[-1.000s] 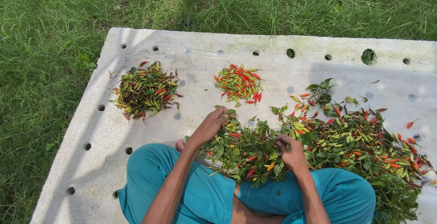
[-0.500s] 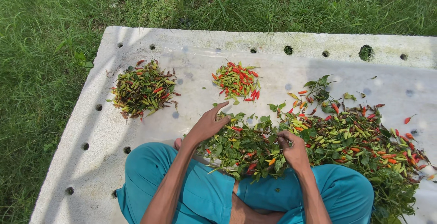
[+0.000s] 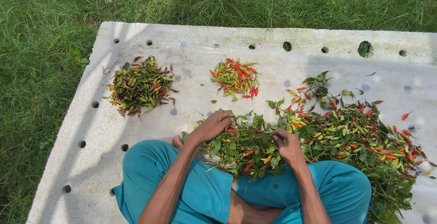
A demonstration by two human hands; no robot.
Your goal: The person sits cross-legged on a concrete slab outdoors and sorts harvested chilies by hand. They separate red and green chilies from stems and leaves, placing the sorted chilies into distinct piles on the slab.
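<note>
Far left dull mixed chilli pile [image 3: 139, 85], mid-far bright red-green chilli pile [image 3: 235, 78]: 2 sorted heaps. Left hand [image 3: 213, 126] grip loosely curled on near leafy unsorted heap [image 3: 318, 137]; right hand [image 3: 287, 146] pinching a sprig; most unsorted, judging by size

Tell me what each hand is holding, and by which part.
Cannot be told: the left hand and right hand rest curled in the leafy chilli pile, fingers hidden.

Glossy chillies [image 3: 234, 77]; matt rough perforated slab [image 3: 91, 128].
</note>
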